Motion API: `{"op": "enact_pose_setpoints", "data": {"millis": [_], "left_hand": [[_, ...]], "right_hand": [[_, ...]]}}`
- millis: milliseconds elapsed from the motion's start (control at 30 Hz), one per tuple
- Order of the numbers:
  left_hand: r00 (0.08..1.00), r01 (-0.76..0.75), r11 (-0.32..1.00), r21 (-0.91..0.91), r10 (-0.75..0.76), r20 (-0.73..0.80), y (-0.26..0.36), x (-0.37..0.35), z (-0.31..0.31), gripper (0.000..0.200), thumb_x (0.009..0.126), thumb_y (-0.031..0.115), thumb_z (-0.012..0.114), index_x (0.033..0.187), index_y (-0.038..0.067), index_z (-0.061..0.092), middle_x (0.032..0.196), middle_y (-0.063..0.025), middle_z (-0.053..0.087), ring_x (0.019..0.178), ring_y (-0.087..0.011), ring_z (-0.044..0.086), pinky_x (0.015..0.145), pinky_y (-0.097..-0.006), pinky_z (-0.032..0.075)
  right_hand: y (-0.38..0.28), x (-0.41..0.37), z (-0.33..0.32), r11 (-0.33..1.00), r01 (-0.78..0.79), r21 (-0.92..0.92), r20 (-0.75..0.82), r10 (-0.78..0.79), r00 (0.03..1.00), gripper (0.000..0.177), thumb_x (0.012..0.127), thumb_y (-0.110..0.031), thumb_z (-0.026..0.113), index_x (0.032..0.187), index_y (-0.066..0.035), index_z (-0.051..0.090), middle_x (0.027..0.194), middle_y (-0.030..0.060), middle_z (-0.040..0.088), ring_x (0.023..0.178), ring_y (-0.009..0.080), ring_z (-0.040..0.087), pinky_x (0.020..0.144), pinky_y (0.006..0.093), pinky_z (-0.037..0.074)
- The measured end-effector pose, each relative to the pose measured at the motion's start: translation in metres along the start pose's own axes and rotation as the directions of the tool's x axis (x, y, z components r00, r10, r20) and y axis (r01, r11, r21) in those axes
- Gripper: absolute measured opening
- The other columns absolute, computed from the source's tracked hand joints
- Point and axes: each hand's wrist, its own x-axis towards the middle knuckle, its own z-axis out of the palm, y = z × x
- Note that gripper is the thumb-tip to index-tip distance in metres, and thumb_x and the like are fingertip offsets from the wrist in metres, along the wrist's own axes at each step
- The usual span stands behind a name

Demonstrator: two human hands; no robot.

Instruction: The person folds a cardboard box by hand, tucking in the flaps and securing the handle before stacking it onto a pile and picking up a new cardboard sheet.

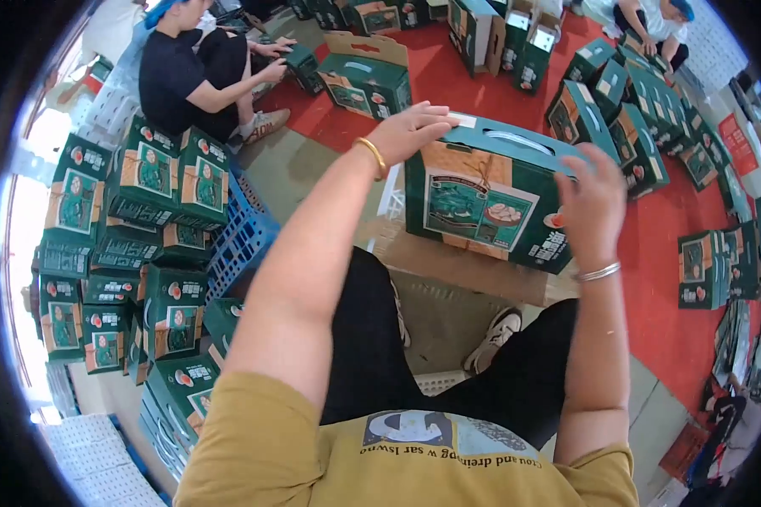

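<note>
A dark green gift box [482,207] with a picture label and a white carry handle [518,138] stands upright in front of my knees. My left hand [407,133] lies over the box's top left corner, its fingers stretched out along the top. At the opposite end, my right hand [596,188] is at the top right corner with fingers bent and apart, somewhat smeared by motion. Under the box is a brown cardboard surface [457,269].
Stacked green boxes [152,173] rise on my left beside a blue plastic crate [241,241]. More boxes [638,101] stand in rows on the red floor covering [651,253]. One box with a raised flap [365,72] is ahead. Co-workers [186,76] sit at far left and far right.
</note>
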Motion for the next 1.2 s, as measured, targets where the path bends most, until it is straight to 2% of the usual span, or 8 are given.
{"op": "enact_pose_setpoints", "data": {"millis": [67,100,300,333,400,767,867,1200], "left_hand": [[0.996,-0.019,0.992,-0.127,0.008,-0.087,-0.015,0.009,0.011,0.036,0.099,0.038,0.053,0.118,0.015,0.072,0.135,-0.0119,0.061,0.137,-0.0311,0.044,0.118,-0.0392,0.028],[0.986,-0.008,0.986,-0.168,-0.02,-0.167,-0.014,0.011,0.016,0.03,0.098,0.029,0.057,0.115,0.01,0.074,0.126,-0.011,0.066,0.131,-0.0249,0.051,0.118,-0.0385,0.028],[0.979,0.013,0.996,-0.085,-0.03,-0.201,0.004,0.001,0.015,0.028,0.099,0.028,0.056,0.114,0.014,0.075,0.126,-0.01,0.067,0.13,-0.0246,0.052,0.118,-0.0371,0.03],[0.961,-0.09,0.993,-0.079,0.066,-0.27,-0.002,0.001,0.02,0.028,0.097,0.031,0.057,0.11,0.013,0.074,0.12,-0.0135,0.068,0.119,-0.025,0.06,0.119,-0.041,0.03],[0.955,-0.111,0.99,-0.084,0.083,-0.286,-0.004,0.0,0.02,0.028,0.097,0.031,0.057,0.11,0.014,0.074,0.12,-0.0139,0.068,0.118,-0.0251,0.06,0.119,-0.041,0.03],[0.934,-0.108,0.993,-0.047,0.085,-0.346,-0.002,-0.001,0.026,0.03,0.093,0.033,0.059,0.105,0.011,0.076,0.115,-0.0148,0.07,0.116,-0.0273,0.061,0.115,-0.0389,0.035],[0.929,-0.119,0.992,-0.03,0.101,-0.356,-0.005,0.0,0.027,0.03,0.094,0.033,0.059,0.104,0.011,0.076,0.115,-0.0145,0.07,0.116,-0.0274,0.061,0.113,-0.039,0.037],[0.953,-0.125,0.989,0.083,0.143,-0.266,-0.008,-0.001,0.026,0.031,0.099,0.031,0.052,0.113,0.013,0.073,0.122,-0.0121,0.067,0.121,-0.0262,0.058,0.117,-0.0398,0.033]], "right_hand": [[-0.05,0.013,0.026,0.95,0.205,0.236,-0.137,-0.177,0.975,0.024,0.078,-0.01,0.067,0.102,-0.009,0.068,0.103,0.0074,0.066,0.102,0.0273,0.062,0.087,0.0387,0.052],[-0.07,0.024,0.027,0.921,0.312,0.234,-0.1,-0.297,0.95,0.027,0.077,-0.009,0.065,0.103,-0.008,0.067,0.101,0.0071,0.064,0.104,0.026,0.062,0.087,0.0378,0.052],[-0.087,0.027,0.075,0.953,0.267,0.141,-0.102,-0.255,0.962,0.035,0.078,-0.01,0.07,0.113,-0.007,0.066,0.107,0.0057,0.061,0.102,0.0269,0.06,0.087,0.0395,0.05],[-0.088,0.029,0.078,0.951,0.276,0.137,-0.092,-0.266,0.96,0.035,0.078,-0.01,0.07,0.113,-0.007,0.066,0.107,0.0057,0.061,0.102,0.0269,0.06,0.087,0.0395,0.05],[-0.091,0.033,0.081,0.981,0.124,0.148,-0.057,-0.116,0.992,0.042,0.074,-0.015,0.075,0.114,-0.007,0.066,0.106,0.0059,0.061,0.1,0.0269,0.059,0.087,0.0405,0.049],[-0.092,0.038,0.085,0.976,0.031,0.217,-0.023,-0.027,0.999,0.027,0.073,-0.018,0.078,0.099,-0.012,0.072,0.101,0.0021,0.062,0.097,0.0237,0.06,0.085,0.0391,0.044],[-0.091,0.03,0.092,0.979,0.103,0.174,-0.151,-0.076,0.986,0.024,0.073,-0.018,0.078,0.097,-0.014,0.073,0.098,0.001,0.062,0.094,0.0223,0.06,0.084,0.0383,0.045],[-0.086,0.028,0.091,0.965,0.201,0.167,-0.196,-0.167,0.966,0.019,0.075,-0.018,0.078,0.093,-0.013,0.074,0.095,-0.002,0.063,0.089,0.0196,0.061,0.079,0.0357,0.046]]}}
